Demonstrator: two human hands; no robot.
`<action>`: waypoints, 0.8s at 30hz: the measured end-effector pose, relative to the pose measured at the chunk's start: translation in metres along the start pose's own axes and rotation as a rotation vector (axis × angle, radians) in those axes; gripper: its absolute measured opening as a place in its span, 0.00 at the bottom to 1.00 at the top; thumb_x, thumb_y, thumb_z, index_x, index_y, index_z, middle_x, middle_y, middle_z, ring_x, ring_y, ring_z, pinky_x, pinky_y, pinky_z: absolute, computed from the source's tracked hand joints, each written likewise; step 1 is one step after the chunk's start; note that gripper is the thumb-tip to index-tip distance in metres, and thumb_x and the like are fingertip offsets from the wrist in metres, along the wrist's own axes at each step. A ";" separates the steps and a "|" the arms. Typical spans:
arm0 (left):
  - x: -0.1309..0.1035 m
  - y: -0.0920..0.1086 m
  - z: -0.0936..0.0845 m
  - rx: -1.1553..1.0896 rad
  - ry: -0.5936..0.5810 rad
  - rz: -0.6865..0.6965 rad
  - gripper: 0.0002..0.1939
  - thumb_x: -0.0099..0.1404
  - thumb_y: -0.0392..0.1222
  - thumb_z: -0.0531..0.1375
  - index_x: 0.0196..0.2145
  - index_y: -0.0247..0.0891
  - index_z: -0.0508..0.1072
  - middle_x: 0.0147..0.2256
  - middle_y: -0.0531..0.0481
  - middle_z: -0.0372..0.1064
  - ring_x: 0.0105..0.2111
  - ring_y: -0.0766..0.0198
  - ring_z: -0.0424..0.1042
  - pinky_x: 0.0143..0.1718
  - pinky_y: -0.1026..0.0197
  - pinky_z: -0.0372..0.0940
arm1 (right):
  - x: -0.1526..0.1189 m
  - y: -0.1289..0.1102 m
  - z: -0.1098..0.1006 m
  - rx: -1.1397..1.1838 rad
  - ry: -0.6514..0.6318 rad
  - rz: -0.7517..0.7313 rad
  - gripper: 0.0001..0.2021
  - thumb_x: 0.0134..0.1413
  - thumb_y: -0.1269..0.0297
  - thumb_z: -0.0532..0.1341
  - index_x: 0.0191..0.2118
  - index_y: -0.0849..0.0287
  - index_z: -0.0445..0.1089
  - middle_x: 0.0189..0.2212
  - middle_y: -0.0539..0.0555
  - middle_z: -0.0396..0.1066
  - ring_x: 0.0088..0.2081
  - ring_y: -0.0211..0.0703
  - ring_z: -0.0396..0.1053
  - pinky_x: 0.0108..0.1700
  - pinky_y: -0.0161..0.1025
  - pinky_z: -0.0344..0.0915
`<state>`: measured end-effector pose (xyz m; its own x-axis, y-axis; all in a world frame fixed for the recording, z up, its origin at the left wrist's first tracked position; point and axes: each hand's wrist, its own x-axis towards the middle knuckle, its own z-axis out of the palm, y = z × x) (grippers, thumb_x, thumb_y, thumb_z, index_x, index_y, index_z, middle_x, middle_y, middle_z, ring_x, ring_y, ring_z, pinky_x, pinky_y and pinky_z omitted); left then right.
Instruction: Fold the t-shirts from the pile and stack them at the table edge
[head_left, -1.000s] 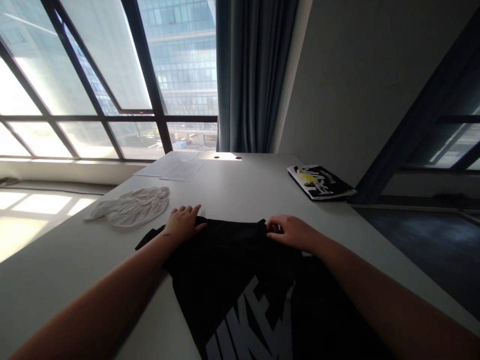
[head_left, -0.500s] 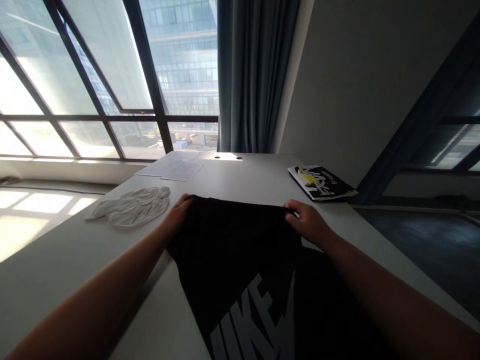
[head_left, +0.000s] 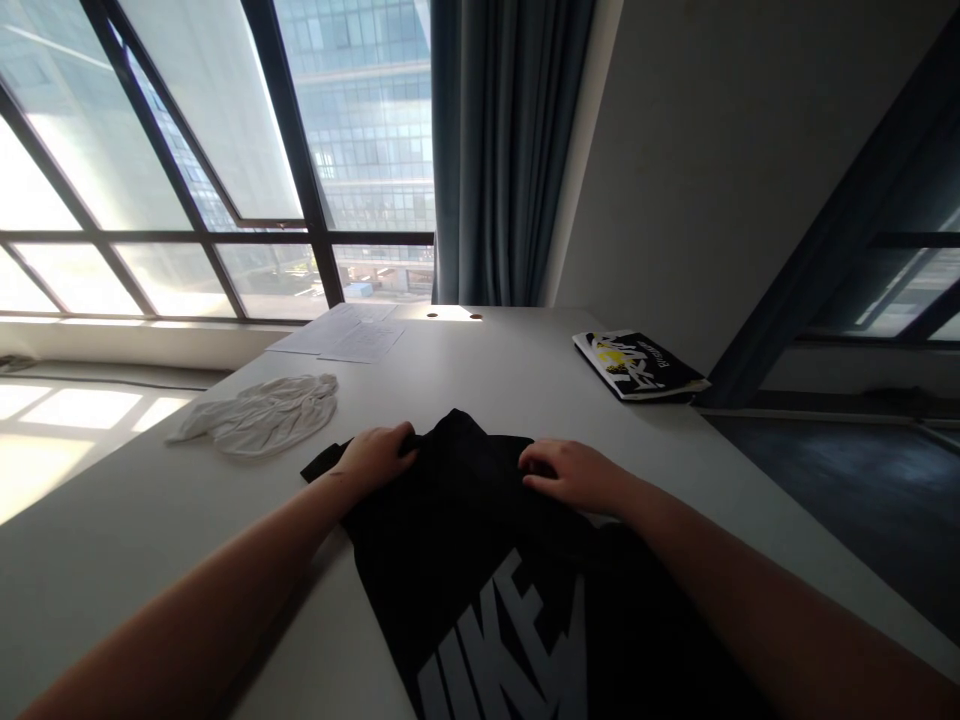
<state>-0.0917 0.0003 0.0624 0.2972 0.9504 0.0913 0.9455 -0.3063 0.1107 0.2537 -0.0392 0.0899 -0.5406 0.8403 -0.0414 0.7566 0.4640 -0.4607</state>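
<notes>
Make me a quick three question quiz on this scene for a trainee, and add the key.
1. True or false: the white cloth lies to the left of the left hand.
2. What is nearest the right hand: A, the black garment; or B, the papers?
3. Fill in: the big letters printed on the garment are ____ in colour.

Key: 1. True. 2. A. 3. Grey.

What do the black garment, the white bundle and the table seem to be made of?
The black garment: matte fabric, perhaps a cotton knit, judging by its dull, soft folds. The white bundle: probably thin, crinkled fabric by its fine wrinkles, though plastic film isn't ruled out. The table: likely laminated board, with a smooth, even white top and low sheen.
</notes>
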 end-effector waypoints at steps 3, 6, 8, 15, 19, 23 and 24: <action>0.000 0.003 0.005 -0.004 0.037 0.035 0.10 0.68 0.46 0.57 0.45 0.43 0.72 0.43 0.42 0.78 0.45 0.47 0.77 0.45 0.51 0.68 | 0.007 0.006 0.024 -0.106 0.036 -0.148 0.20 0.54 0.61 0.68 0.54 0.53 0.76 0.58 0.60 0.69 0.59 0.58 0.67 0.61 0.52 0.63; 0.003 -0.007 0.007 -0.103 0.112 0.032 0.08 0.67 0.43 0.57 0.44 0.43 0.71 0.42 0.44 0.77 0.45 0.49 0.76 0.47 0.51 0.68 | 0.008 0.006 0.034 -0.057 0.032 -0.140 0.14 0.55 0.67 0.65 0.48 0.54 0.76 0.49 0.57 0.74 0.49 0.51 0.71 0.53 0.47 0.68; 0.005 -0.015 0.006 -0.214 0.184 0.058 0.10 0.65 0.41 0.57 0.44 0.43 0.70 0.43 0.45 0.77 0.45 0.50 0.76 0.49 0.50 0.68 | 0.006 0.000 0.030 0.034 -0.023 -0.137 0.11 0.52 0.73 0.63 0.41 0.55 0.76 0.40 0.53 0.75 0.41 0.46 0.72 0.45 0.41 0.68; -0.005 0.002 -0.005 -0.878 0.090 0.213 0.06 0.63 0.40 0.57 0.34 0.43 0.60 0.50 0.43 0.78 0.48 0.53 0.76 0.52 0.47 0.69 | -0.010 -0.021 0.000 0.633 -0.298 -0.287 0.12 0.58 0.55 0.66 0.40 0.59 0.76 0.40 0.55 0.77 0.39 0.45 0.74 0.42 0.41 0.70; -0.017 0.034 -0.012 -1.176 -0.086 0.364 0.11 0.64 0.39 0.58 0.34 0.43 0.55 0.51 0.43 0.77 0.49 0.54 0.76 0.52 0.48 0.70 | -0.006 -0.022 0.008 0.705 0.080 -0.202 0.16 0.59 0.54 0.66 0.49 0.56 0.74 0.51 0.59 0.75 0.48 0.50 0.75 0.45 0.44 0.73; -0.019 0.044 -0.009 -0.997 0.098 0.385 0.10 0.58 0.35 0.58 0.34 0.43 0.58 0.46 0.46 0.75 0.45 0.56 0.74 0.50 0.51 0.69 | 0.001 -0.015 0.017 0.463 0.072 -0.229 0.25 0.56 0.58 0.69 0.59 0.51 0.71 0.59 0.57 0.71 0.61 0.54 0.67 0.60 0.53 0.67; -0.017 0.042 -0.007 -0.925 0.170 0.353 0.09 0.57 0.35 0.58 0.34 0.43 0.60 0.44 0.46 0.74 0.44 0.57 0.73 0.49 0.52 0.68 | 0.001 -0.013 0.018 0.436 -0.008 -0.271 0.19 0.57 0.58 0.68 0.53 0.52 0.75 0.57 0.57 0.73 0.62 0.55 0.67 0.62 0.55 0.64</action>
<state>-0.0580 -0.0293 0.0728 0.4494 0.7993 0.3989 0.3109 -0.5586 0.7690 0.2367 -0.0493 0.0800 -0.7001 0.7031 0.1244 0.3662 0.5031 -0.7828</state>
